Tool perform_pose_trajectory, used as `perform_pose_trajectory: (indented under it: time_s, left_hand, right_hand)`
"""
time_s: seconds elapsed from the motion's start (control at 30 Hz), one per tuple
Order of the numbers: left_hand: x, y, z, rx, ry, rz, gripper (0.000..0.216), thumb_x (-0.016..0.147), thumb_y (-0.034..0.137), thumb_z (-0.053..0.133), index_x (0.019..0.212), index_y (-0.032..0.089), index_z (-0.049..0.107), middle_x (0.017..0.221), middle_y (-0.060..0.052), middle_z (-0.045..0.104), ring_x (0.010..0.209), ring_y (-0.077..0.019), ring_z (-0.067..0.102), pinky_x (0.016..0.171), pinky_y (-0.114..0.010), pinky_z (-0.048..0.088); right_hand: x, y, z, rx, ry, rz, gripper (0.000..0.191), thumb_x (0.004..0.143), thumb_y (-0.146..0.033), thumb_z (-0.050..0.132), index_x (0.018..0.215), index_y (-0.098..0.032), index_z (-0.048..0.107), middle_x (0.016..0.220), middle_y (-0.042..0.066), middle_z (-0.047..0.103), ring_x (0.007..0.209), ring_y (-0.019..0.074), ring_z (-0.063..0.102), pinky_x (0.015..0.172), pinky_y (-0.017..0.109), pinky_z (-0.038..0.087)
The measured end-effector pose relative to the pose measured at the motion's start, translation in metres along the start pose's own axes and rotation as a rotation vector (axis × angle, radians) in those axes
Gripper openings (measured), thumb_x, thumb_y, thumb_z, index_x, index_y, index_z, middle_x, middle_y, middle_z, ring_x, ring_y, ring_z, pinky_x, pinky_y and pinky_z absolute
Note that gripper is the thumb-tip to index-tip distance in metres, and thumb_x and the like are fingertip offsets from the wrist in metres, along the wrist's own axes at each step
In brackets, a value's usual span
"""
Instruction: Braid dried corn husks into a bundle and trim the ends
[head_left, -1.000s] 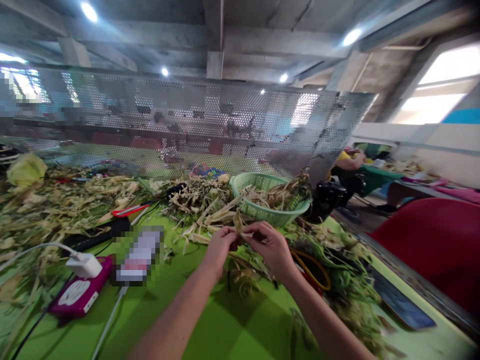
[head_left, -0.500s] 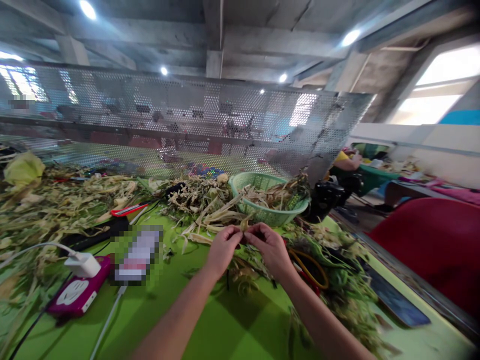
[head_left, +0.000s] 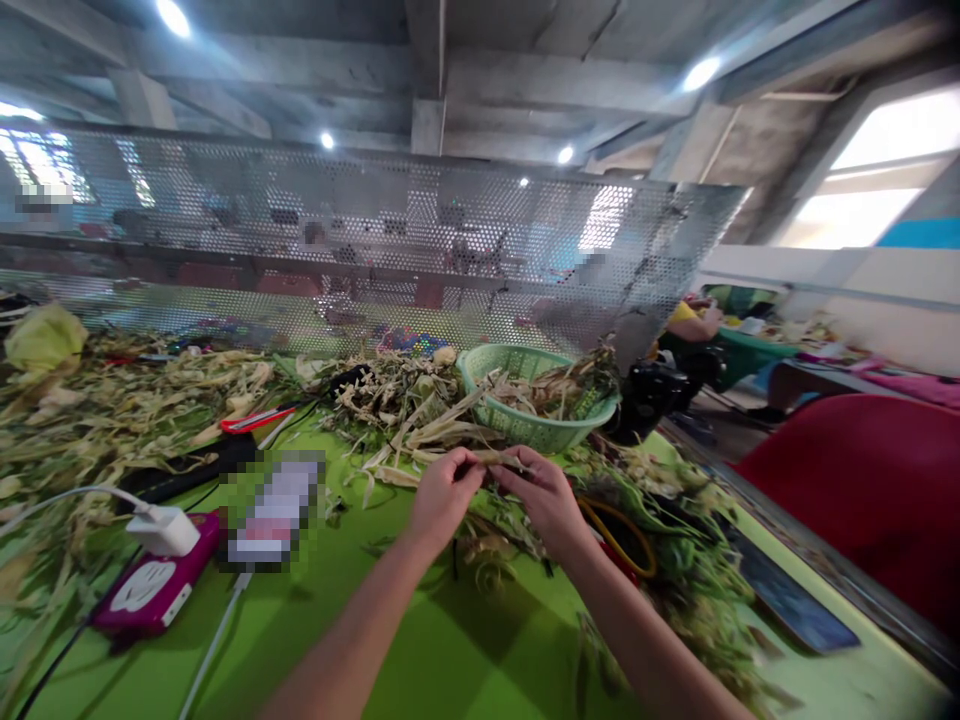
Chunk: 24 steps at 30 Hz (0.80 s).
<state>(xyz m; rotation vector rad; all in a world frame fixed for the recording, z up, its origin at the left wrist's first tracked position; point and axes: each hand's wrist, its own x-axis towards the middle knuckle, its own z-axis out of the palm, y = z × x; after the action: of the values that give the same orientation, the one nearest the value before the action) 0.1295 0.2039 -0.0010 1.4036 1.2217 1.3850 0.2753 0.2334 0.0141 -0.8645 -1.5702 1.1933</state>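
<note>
Left hand and right hand meet over green table, fingertips of both pinching dry husk strip held between them. Pink power strip off left. Further back, green basket stuffed with husks, mesh screen behind.

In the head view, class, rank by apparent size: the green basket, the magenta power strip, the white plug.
1. green basket
2. magenta power strip, though it lies nearer the camera, so true size is unsure
3. white plug
</note>
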Motion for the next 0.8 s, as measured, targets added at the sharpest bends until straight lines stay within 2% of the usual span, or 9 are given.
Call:
perform_pose_trajectory:
  time_s: [0.13, 0.2, 0.33, 0.47, 0.8]
  left_hand:
    - [0.000, -0.004, 0.007, -0.277, 0.038, -0.085, 0.022, 0.073, 0.036, 0.064, 0.083, 0.016, 0.061, 0.077, -0.001, 0.060, 0.072, -0.0141, 0.053, 0.068, -0.025, 0.042]
    - [-0.001, -0.004, 0.008, -0.341, 0.070, -0.113, 0.022, 0.072, 0.035, 0.066, 0.082, 0.016, 0.061, 0.076, -0.001, 0.059, 0.072, -0.0133, 0.053, 0.069, -0.025, 0.042]
    - [0.000, -0.009, 0.008, -0.334, 0.089, -0.109, 0.019, 0.073, 0.033, 0.064, 0.079, 0.015, 0.061, 0.072, 0.000, 0.057, 0.068, -0.0116, 0.049, 0.064, -0.023, 0.039]
    - [0.004, -0.014, 0.006, -0.269, 0.092, -0.091, 0.018, 0.074, 0.033, 0.062, 0.077, 0.015, 0.059, 0.067, 0.001, 0.054, 0.063, -0.0107, 0.046, 0.060, -0.023, 0.036]
    - [0.002, -0.010, 0.004, -0.325, 0.042, -0.090, 0.022, 0.072, 0.035, 0.063, 0.079, 0.015, 0.057, 0.069, 0.000, 0.058, 0.063, -0.0113, 0.054, 0.062, -0.024, 0.043]
  right_hand:
    - [0.001, 0.003, 0.004, 0.125, 0.080, 0.026, 0.036, 0.063, -0.049, 0.077, 0.070, -0.017, 0.062, 0.065, 0.001, 0.058, 0.061, 0.0139, 0.050, 0.057, 0.026, 0.042]
    - [0.001, 0.005, 0.006, 0.174, 0.086, 0.054, 0.036, 0.062, -0.048, 0.079, 0.070, -0.017, 0.063, 0.067, 0.001, 0.060, 0.061, 0.0135, 0.051, 0.058, 0.027, 0.043]
    - [0.001, 0.009, 0.006, 0.160, 0.039, 0.102, 0.035, 0.062, -0.045, 0.079, 0.078, -0.017, 0.065, 0.074, 0.003, 0.065, 0.064, 0.0144, 0.054, 0.059, 0.027, 0.044]
    - [0.000, 0.008, 0.004, 0.087, 0.030, 0.067, 0.029, 0.066, -0.042, 0.077, 0.076, -0.017, 0.065, 0.069, 0.001, 0.061, 0.063, 0.0137, 0.052, 0.056, 0.025, 0.042]
    - [0.000, 0.003, 0.002, -0.038, 0.020, -0.002, 0.023, 0.071, -0.040, 0.070, 0.074, -0.017, 0.066, 0.067, 0.001, 0.061, 0.061, 0.0139, 0.051, 0.057, 0.026, 0.041]
